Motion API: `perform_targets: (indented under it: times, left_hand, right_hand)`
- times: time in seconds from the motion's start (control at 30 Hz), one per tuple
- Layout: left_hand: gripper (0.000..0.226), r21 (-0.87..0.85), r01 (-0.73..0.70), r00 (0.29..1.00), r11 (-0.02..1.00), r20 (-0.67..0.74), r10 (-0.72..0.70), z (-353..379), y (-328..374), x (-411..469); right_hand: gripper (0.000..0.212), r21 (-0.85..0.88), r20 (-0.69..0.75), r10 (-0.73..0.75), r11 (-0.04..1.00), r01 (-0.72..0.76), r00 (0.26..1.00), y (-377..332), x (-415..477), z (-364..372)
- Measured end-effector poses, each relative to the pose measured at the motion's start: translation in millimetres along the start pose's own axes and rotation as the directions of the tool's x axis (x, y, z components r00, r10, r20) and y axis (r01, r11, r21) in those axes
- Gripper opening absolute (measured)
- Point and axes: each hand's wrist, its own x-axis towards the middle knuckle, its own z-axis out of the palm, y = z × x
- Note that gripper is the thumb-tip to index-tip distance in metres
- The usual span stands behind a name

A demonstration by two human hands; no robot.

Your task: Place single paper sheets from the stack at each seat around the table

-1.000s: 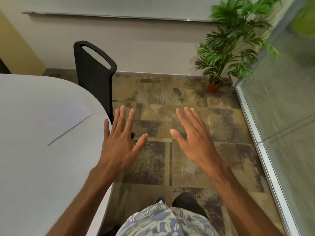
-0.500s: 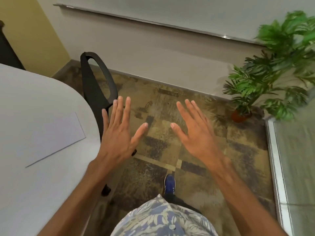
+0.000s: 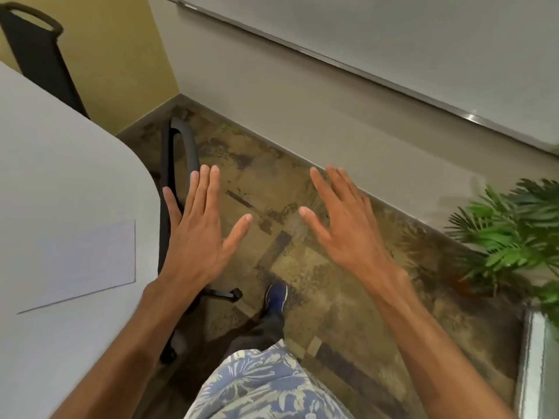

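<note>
A single white paper sheet [image 3: 81, 264] lies flat on the pale grey table [image 3: 60, 164] at the left, close to the table's curved edge. My left hand [image 3: 199, 234] hovers palm down with fingers spread, just right of that edge and over a black chair [image 3: 178, 164] pushed in at the table. My right hand [image 3: 341, 225] is held out over the carpet, fingers apart, holding nothing. No paper stack is in view.
A second black chair [image 3: 36, 52] stands at the far left by the yellow wall. A potted green plant [image 3: 511, 237] sits at the right near a glass partition [image 3: 541, 370]. A whiteboard rail [image 3: 332, 62] runs along the wall ahead. Patterned carpet lies between table and wall.
The view has swung left: the plant slid to the right edge, the paper sheet and table came nearer, and a second chair appeared. Both hands stay spread and empty.
</note>
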Motion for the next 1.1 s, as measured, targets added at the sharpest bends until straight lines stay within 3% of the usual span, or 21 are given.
perform_targets:
  times: [0.33, 0.6, 0.9, 1.1]
  left_hand:
    - [0.086, 0.013, 0.185, 0.981, 0.983, -0.064, -0.184, 11, -36, 174]
    - [0.084, 0.019, 0.370, 0.924, 0.929, -0.108, -0.366, 11, -76, 259]
    - [0.086, 0.023, 0.617, 0.774, 0.787, -0.200, -0.601, 13, -130, 338]
    - [0.091, 0.015, 0.756, 0.636, 0.655, -0.257, -0.728, 14, -173, 408]
  right_hand:
    - [0.066, 0.014, 0.085, -0.161, 0.987, 0.160, 0.983, 24, 218, 12]
    - [0.067, 0.051, 0.158, -0.299, 0.954, 0.294, 0.941, 6, 360, 37]
    - [0.069, 0.166, 0.200, -0.491, 0.870, 0.465, 0.848, -32, 515, 75]
    - [0.068, 0.225, 0.220, -0.649, 0.761, 0.609, 0.729, -68, 631, 108]
